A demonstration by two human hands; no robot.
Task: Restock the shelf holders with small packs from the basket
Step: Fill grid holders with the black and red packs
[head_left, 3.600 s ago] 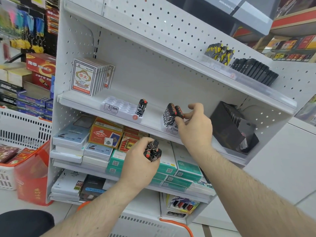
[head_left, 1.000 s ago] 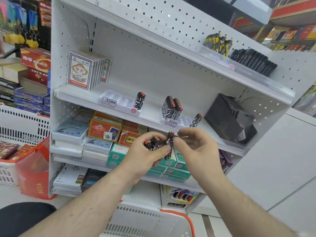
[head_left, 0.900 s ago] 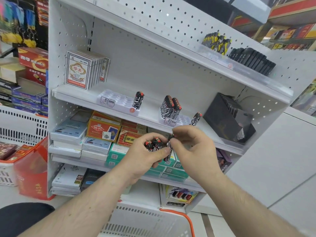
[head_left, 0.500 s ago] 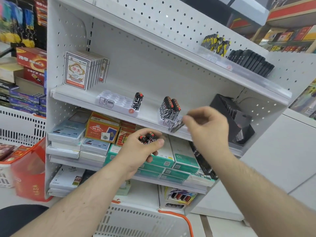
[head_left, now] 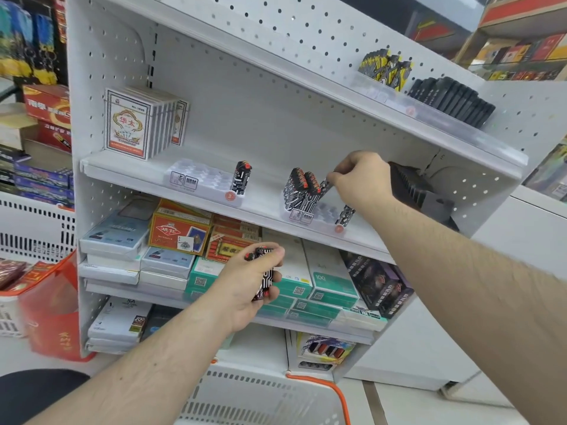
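Your right hand (head_left: 359,179) pinches one small pack (head_left: 324,186) at its top, fingers curled on it, and holds it tilted over the right-hand holder (head_left: 319,213) on the middle shelf (head_left: 264,207). Just left of the pinch, a cluster of packs (head_left: 299,191) already stands upright in that tray; below and right of it, a single pack (head_left: 345,214) stands at the tray's front corner. The slots between these look unfilled, so this holder is only partly done. Further left, the second holder (head_left: 202,182) has one pack (head_left: 241,180) and many bare slots. Your left hand (head_left: 248,283), low and left of the pinch, grips a few more packs (head_left: 264,277). The white basket (head_left: 260,397) sits below; its contents are hidden.

Above the pinch, the upper shelf leaves fair headroom. The black display box (head_left: 411,187) sits close behind your right hand, so room there is tight.
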